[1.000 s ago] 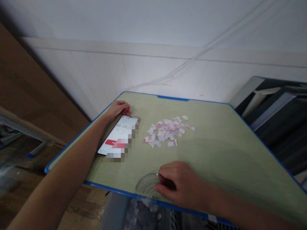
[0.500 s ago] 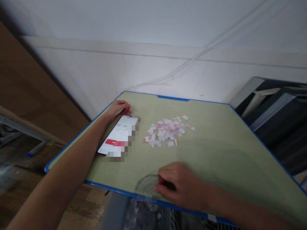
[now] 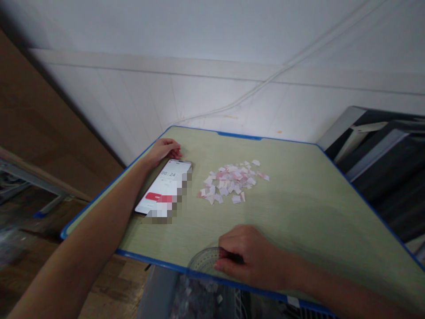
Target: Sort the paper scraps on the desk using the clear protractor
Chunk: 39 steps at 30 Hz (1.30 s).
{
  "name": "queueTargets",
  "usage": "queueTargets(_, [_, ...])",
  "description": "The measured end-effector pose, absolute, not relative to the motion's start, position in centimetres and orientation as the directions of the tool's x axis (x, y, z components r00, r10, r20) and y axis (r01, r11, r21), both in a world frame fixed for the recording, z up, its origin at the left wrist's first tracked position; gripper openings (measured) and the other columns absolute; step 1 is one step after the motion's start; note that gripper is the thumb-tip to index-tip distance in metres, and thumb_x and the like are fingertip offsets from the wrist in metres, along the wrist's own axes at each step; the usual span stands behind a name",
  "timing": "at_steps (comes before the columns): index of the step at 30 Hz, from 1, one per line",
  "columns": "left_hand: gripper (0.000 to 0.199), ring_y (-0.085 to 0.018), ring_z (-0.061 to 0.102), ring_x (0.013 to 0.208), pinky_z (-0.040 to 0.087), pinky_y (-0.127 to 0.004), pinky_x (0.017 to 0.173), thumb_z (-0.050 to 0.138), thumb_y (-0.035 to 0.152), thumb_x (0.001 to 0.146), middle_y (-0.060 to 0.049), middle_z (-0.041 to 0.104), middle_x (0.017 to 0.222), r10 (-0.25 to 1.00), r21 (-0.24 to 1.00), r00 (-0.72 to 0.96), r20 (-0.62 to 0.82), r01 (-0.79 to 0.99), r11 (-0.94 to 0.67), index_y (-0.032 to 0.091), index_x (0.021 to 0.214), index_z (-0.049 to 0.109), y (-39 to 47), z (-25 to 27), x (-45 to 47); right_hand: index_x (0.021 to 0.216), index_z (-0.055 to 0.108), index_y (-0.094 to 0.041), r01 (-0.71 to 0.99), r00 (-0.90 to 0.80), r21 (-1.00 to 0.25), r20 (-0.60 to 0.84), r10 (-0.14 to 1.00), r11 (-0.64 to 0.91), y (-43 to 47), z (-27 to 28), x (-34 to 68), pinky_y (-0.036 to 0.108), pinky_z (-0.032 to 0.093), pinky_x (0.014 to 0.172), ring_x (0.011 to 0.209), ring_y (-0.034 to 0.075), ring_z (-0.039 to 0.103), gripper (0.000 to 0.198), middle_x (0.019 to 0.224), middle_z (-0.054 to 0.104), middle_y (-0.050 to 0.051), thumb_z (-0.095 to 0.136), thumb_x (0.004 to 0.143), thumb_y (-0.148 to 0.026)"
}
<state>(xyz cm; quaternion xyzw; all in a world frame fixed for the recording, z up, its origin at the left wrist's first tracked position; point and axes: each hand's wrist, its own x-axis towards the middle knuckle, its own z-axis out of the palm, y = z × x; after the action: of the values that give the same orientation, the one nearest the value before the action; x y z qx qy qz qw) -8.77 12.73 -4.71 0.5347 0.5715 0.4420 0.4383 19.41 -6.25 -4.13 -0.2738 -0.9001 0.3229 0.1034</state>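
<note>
My right hand (image 3: 247, 257) is at the table's near edge, its thumb and curled fingers closed on a clear protractor (image 3: 204, 260). The protractor's curved, marked rim points left, and part of it is hidden by the hand. At the far left edge of the table, my left hand (image 3: 166, 149) rests with its fingers loosely curled in; nothing shows in them. Just below it lies a phone (image 3: 159, 184) with a timer reading 00:24 and a red button, partly blurred out. A loose pile of small torn white and pink paper pieces (image 3: 232, 179) lies mid-table.
The pale green tabletop (image 3: 299, 195) has a blue rim (image 3: 156, 261). A white wall (image 3: 212, 93) with a cable stands behind it. Dark folded furniture (image 3: 388, 155) leans at right, and a brown panel (image 3: 43, 110) stands at left. Below the near edge is a grey bin (image 3: 157, 290) with scraps.
The protractor in my right hand has tilted and appears narrower, its upper rim lower than before. My left hand, the phone and the paper pile have stayed put.
</note>
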Motion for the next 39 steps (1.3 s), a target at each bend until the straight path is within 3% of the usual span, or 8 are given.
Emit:
queueTargets(6, [0.010,-0.011,0.054,0.044,0.045,-0.022,0.047,0.060,0.021,0.063,-0.004,0.061,0.053,0.999,0.972,-0.030,-0.022,0.234,0.028,0.013,0.061,0.054,13.0,-5.0,-9.1,0.060,0.055,-0.015,0.434,-0.831,-0.630,-0.004,0.556,0.644,-6.4,-3.9,19.4,0.022,0.028,0.055,0.054,0.008,0.043,0.028,0.055,0.053,-0.003,0.055,0.083,-0.030])
queueTargets(12, [0.009,-0.010,0.053,0.042,0.045,-0.022,0.046,0.058,0.019,0.063,-0.004,0.060,0.051,0.999,0.972,-0.044,-0.032,0.230,0.041,0.012,0.060,0.053,12.8,-4.8,-8.8,0.061,0.051,-0.015,0.390,-0.816,-0.735,0.003,0.578,0.554,-6.1,-4.2,19.7,0.022,0.029,0.054,0.054,0.008,0.042,0.030,0.057,0.050,-0.003,0.052,0.084,-0.034])
queueTargets(18, [0.009,-0.010,0.053,0.042,0.045,-0.022,0.045,0.058,0.019,0.063,-0.004,0.060,0.051,0.999,0.969,-0.038,-0.033,0.242,0.042,0.012,0.060,0.054,12.9,-4.9,-9.0,0.068,0.047,-0.017,0.245,-0.781,-0.963,-0.128,0.612,0.110,-5.7,-3.7,20.2,0.019,0.040,0.049,0.051,0.009,0.050,0.029,0.062,0.058,0.001,0.042,0.089,-0.037])
queueTargets(21, [0.010,-0.011,0.054,0.044,0.046,-0.023,0.047,0.059,0.021,0.064,-0.004,0.061,0.054,1.000,0.967,-0.021,-0.021,0.255,0.026,0.012,0.062,0.054,13.0,-5.2,-9.3,0.071,0.046,-0.018,0.139,-0.768,-0.990,-0.096,0.634,0.018,-5.6,-3.8,20.4,0.020,0.042,0.048,0.050,0.009,0.052,0.034,0.064,0.061,0.003,0.040,0.088,-0.047])
queueTargets(25, [0.012,-0.011,0.054,0.044,0.046,-0.023,0.047,0.059,0.023,0.063,-0.004,0.061,0.054,1.000,0.963,-0.019,-0.022,0.267,0.026,0.013,0.063,0.053,13.0,-5.3,-9.5,0.073,0.042,-0.019,0.051,-0.748,-0.993,-0.107,0.654,-0.103,-4.9,-4.4,21.0,0.018,0.039,0.040,0.041,0.007,0.049,0.035,0.054,0.057,-0.002,0.046,0.083,-0.053])
queueTargets(31, [0.012,-0.011,0.055,0.046,0.046,-0.024,0.050,0.058,0.024,0.064,-0.003,0.060,0.054,0.999,0.959,-0.019,-0.030,0.283,0.034,0.013,0.064,0.053,12.9,-5.3,-9.5,0.070,0.041,-0.020,0.164,-0.621,-0.986,-0.132,0.773,-0.037,-1.7,-4.6,24.1,0.015,0.032,0.031,0.032,0.005,0.041,0.024,0.044,0.051,-0.007,0.058,0.077,-0.036])
queueTargets(35, [0.013,-0.010,0.054,0.045,0.044,-0.021,0.047,0.060,0.024,0.063,-0.003,0.061,0.054,1.000,0.964,0.000,-0.011,0.265,0.010,0.013,0.062,0.054,12.9,-5.3,-9.5,0.069,0.042,-0.020,0.259,-0.512,-0.965,-0.108,0.852,0.033,0.4,-4.4,26.2,0.015,0.030,0.029,0.030,0.004,0.039,0.024,0.043,0.051,-0.008,0.062,0.073,-0.034])
queueTargets(39, [0.011,-0.010,0.054,0.043,0.044,-0.021,0.045,0.059,0.023,0.063,-0.003,0.060,0.052,0.999,0.967,-0.015,-0.029,0.255,0.032,0.013,0.061,0.053,12.7,-5.1,-9.2,0.072,0.048,-0.019,0.334,-0.493,-0.942,-0.141,0.859,0.037,1.2,-4.3,26.8,0.016,0.029,0.030,0.032,0.006,0.042,0.027,0.046,0.049,-0.007,0.067,0.067,-0.038])
